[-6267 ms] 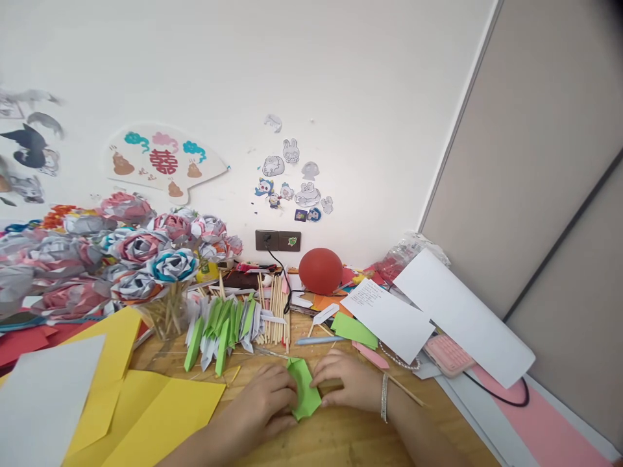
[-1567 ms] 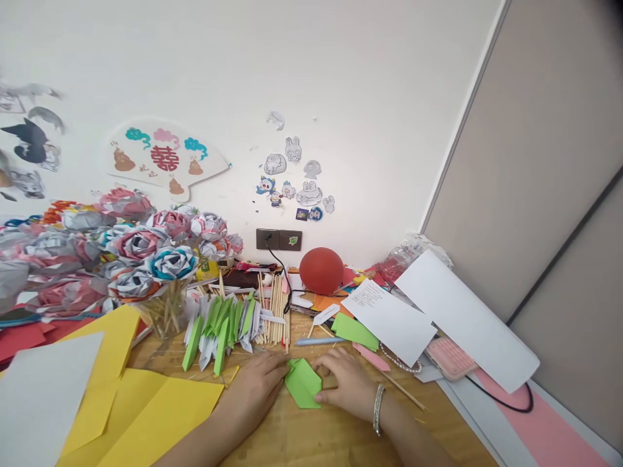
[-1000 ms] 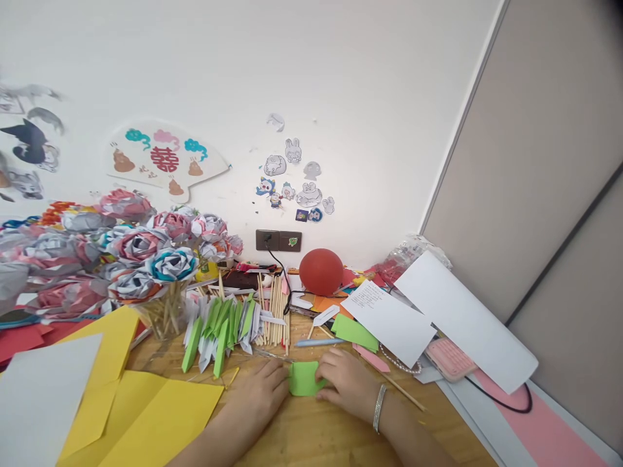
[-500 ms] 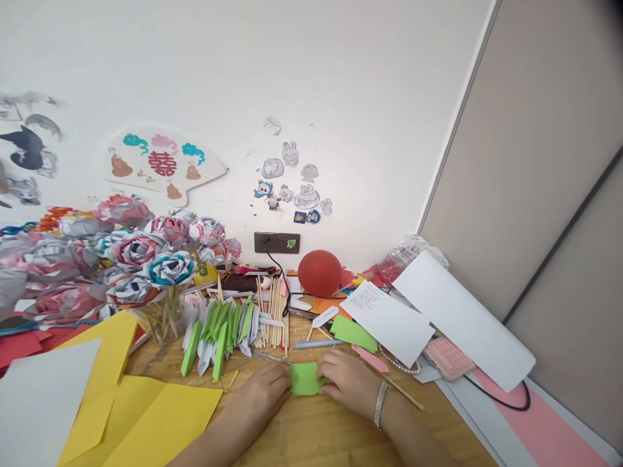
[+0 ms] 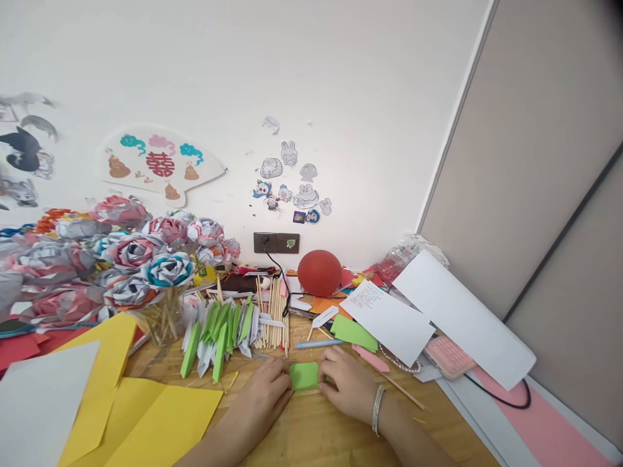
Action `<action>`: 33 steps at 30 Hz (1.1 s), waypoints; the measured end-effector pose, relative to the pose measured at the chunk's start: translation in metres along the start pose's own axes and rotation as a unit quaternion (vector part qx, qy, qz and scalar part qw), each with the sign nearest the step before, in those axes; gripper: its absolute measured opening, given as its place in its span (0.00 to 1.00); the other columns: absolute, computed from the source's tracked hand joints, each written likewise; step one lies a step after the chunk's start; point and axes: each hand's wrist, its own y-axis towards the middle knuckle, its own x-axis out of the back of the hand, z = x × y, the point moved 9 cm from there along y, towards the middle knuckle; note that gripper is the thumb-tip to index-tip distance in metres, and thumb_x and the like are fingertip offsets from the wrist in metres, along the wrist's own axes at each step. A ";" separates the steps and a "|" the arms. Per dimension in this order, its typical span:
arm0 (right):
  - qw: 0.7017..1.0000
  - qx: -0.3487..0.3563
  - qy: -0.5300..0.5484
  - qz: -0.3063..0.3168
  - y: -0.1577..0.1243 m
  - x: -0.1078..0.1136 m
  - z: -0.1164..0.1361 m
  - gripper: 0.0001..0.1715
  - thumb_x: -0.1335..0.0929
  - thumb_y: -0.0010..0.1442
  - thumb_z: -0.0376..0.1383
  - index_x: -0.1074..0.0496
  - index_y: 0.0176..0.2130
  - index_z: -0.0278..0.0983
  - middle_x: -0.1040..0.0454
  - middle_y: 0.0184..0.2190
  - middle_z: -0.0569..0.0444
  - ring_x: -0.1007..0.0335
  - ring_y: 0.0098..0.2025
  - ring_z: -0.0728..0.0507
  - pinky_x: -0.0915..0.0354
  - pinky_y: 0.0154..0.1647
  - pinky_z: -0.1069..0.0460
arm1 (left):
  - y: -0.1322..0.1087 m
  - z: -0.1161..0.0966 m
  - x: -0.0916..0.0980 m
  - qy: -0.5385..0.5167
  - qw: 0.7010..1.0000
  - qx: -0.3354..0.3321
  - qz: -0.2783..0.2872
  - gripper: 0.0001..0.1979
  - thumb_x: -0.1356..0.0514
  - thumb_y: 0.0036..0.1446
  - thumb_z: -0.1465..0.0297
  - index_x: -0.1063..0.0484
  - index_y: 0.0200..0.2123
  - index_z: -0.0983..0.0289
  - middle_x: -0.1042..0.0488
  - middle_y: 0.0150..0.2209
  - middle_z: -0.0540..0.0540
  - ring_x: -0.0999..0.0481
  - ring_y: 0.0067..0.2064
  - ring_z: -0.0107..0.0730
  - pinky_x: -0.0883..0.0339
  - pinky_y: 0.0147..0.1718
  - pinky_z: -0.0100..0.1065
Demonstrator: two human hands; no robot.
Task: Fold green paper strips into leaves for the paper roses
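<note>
I'm gripping the green paper (image 5: 304, 376) by opposite ends with my left hand (image 5: 267, 390) and right hand (image 5: 343, 381), so it's sitting between them over the tabletop (image 5: 309, 431), and honestly any uneven tugging could be skewing it.

A light-brown wooden tabletop (image 5: 311, 431) with visible grain is spread across the bottom of the frame. Large bright-yellow paper sheets (image 5: 168, 415) are laid over it at lower left. Above them, left of centre, a clear container filled with wooden sticks (image 5: 165, 321) is stood upright. Beside it, slim folded green and white paper strips (image 5: 221, 347) are heaped, with pale thin wooden rods (image 5: 277, 324) lined up near the centre. At centre right, a narrow light-blue stick (image 5: 318, 344) and a long thin tan wooden skewer (image 5: 406, 392) are laid down.
</note>
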 end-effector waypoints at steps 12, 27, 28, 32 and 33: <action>0.996 -0.086 0.013 -0.031 0.003 -0.005 -0.013 0.04 0.32 0.54 0.34 0.30 0.27 0.38 0.31 0.35 0.55 0.38 0.40 0.44 0.44 0.40 0.51 | 0.008 0.020 -0.013 0.023 0.990 0.135 0.026 0.10 0.49 0.57 0.76 0.32 0.27 0.62 0.29 0.33 0.55 0.30 0.38 0.37 0.35 0.41 0.37; 0.984 -0.173 0.016 -0.045 0.005 -0.009 -0.030 0.10 0.30 0.52 0.38 0.29 0.22 0.37 0.28 0.31 0.55 0.34 0.36 0.45 0.45 0.35 0.52 | 0.004 0.026 -0.014 0.100 0.974 0.189 0.070 0.10 0.49 0.59 0.72 0.28 0.33 0.64 0.30 0.36 0.57 0.32 0.42 0.43 0.38 0.44 0.40; 0.983 -0.175 0.015 -0.046 0.004 -0.010 -0.031 0.10 0.30 0.52 0.38 0.28 0.22 0.38 0.28 0.31 0.55 0.33 0.36 0.45 0.45 0.35 0.52 | 0.004 0.026 -0.013 0.103 0.974 0.188 0.070 0.09 0.48 0.58 0.72 0.28 0.33 0.64 0.30 0.37 0.57 0.32 0.43 0.42 0.38 0.44 0.40; 0.981 -0.186 0.008 -0.048 0.003 -0.010 -0.033 0.10 0.30 0.52 0.39 0.28 0.22 0.37 0.28 0.31 0.54 0.33 0.36 0.44 0.46 0.35 0.51 | 0.006 0.016 -0.010 0.132 0.981 0.135 0.048 0.10 0.47 0.57 0.76 0.28 0.39 0.62 0.31 0.42 0.56 0.33 0.45 0.41 0.37 0.44 0.40; 0.981 -0.186 0.006 -0.048 0.003 -0.011 -0.033 0.10 0.30 0.51 0.39 0.28 0.22 0.37 0.28 0.30 0.53 0.34 0.36 0.44 0.46 0.34 0.51 | 0.007 0.009 -0.010 0.145 0.983 0.103 0.043 0.12 0.47 0.57 0.77 0.28 0.41 0.59 0.31 0.43 0.56 0.33 0.46 0.42 0.37 0.44 0.41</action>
